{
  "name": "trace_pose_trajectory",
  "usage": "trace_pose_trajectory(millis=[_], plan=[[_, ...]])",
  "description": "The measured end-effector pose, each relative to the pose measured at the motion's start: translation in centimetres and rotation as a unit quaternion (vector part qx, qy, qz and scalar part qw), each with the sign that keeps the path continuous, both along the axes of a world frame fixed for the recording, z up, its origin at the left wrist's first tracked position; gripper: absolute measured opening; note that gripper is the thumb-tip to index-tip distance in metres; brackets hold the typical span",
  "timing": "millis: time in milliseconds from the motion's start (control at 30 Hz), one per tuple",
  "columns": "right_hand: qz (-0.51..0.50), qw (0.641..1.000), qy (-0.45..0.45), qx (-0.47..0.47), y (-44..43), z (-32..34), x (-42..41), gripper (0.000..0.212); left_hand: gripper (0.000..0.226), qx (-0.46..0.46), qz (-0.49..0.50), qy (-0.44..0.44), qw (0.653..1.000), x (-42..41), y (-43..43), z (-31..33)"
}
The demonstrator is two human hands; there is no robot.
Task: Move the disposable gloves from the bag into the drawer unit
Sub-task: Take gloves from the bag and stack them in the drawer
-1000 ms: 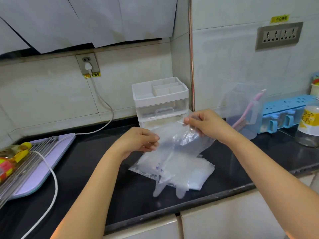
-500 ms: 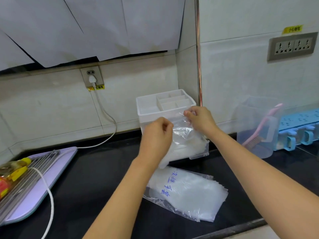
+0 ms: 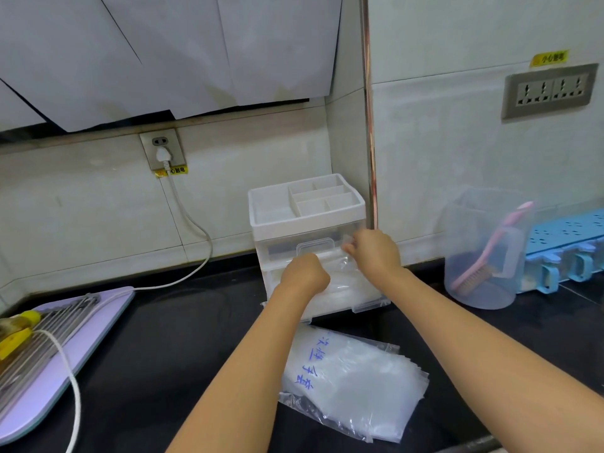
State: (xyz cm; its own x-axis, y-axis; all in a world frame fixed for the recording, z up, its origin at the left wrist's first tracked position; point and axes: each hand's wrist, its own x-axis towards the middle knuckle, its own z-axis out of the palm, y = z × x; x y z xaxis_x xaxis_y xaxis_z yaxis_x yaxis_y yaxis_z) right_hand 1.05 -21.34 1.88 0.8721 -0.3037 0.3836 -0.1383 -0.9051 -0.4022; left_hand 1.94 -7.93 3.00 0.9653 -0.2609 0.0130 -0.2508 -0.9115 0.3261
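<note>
A clear plastic bag with blue writing lies on the black counter near the front edge, with a stack of disposable gloves inside. A white and clear drawer unit stands at the back wall with its lower drawer pulled out. Both hands hold a thin clear glove over the pulled-out drawer. My left hand grips its left part with curled fingers. My right hand pinches its right part just in front of the upper drawer's handle. White gloves lie in the drawer under the hands.
A clear jug with a pink brush stands right of the unit, then a blue rack. A purple board with metal rods and a yellow bottle lies at left. A white cable runs from the wall socket.
Both hands lifted the glove off the bag and carried it away from me to the pulled-out lower drawer. The bag stays on the counter near the front edge.
</note>
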Motion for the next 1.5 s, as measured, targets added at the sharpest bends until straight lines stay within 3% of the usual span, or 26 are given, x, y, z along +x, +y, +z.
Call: trace_pose_trajectory(millis=[133, 200, 267, 333, 400, 467, 633, 767, 833, 967, 1033, 1333, 1500], plan=[[-0.039, 0.997, 0.019, -0.058, -0.2, 1.0, -0.3, 0.029, 0.024, 0.098, -0.045, 0.050, 0.993, 0.7, 0.3, -0.2], [-0.045, 0.994, -0.030, -0.092, -0.2, 1.3, -0.9, 0.021, 0.034, 0.102, -0.080, 0.075, 0.989, 0.8, 0.6, 0.1], [0.024, 0.996, -0.071, -0.056, 0.4, 1.7, -1.8, 0.013, 0.055, 0.100, -0.100, 0.068, 0.988, 0.7, 0.8, 0.4], [0.150, 0.987, -0.016, 0.050, 1.4, 2.1, -2.2, 0.008, 0.062, 0.098, -0.101, 0.062, 0.988, 1.0, 0.7, 0.4], [0.213, 0.969, 0.113, 0.059, 2.2, 2.3, -2.1, 0.015, 0.059, 0.092, -0.085, 0.069, 0.990, 1.2, 0.5, 0.4], [0.194, 0.960, 0.199, 0.029, 2.4, 2.0, -1.3, 0.023, 0.049, 0.095, -0.068, 0.061, 0.991, 1.5, 0.3, 0.2], [0.173, 0.947, 0.270, -0.002, 2.6, 1.1, 0.1, 0.035, 0.025, 0.106, -0.046, 0.062, 0.991, 2.1, -0.2, 0.3], [0.186, 0.937, 0.296, -0.009, 2.7, 0.9, 0.4, 0.047, 0.015, 0.149, -0.051, 0.092, 0.983, 2.3, -0.2, 0.0], [0.168, 0.934, 0.316, -0.019, 2.6, 0.8, 0.5, 0.052, 0.035, 0.182, -0.059, 0.103, 0.976, 2.5, 0.1, 0.0], [0.116, 0.918, 0.369, -0.091, 2.6, 1.4, 0.8, 0.018, 0.031, 0.258, -0.065, 0.090, 0.960, 2.5, 0.9, 0.8], [0.099, 0.917, 0.370, -0.107, 3.0, 1.5, 0.8, 0.021, 0.033, 0.269, -0.060, 0.085, 0.958, 2.1, 1.1, 1.2], [0.068, 0.922, 0.373, -0.077, 3.7, 1.8, 0.3, 0.037, 0.033, 0.255, -0.057, 0.086, 0.961, 1.6, 1.3, 0.7], [0.083, 0.938, 0.336, 0.002, 3.4, 3.7, -1.4, 0.037, 0.022, 0.252, -0.056, 0.065, 0.964, 1.0, 1.4, 1.6]])
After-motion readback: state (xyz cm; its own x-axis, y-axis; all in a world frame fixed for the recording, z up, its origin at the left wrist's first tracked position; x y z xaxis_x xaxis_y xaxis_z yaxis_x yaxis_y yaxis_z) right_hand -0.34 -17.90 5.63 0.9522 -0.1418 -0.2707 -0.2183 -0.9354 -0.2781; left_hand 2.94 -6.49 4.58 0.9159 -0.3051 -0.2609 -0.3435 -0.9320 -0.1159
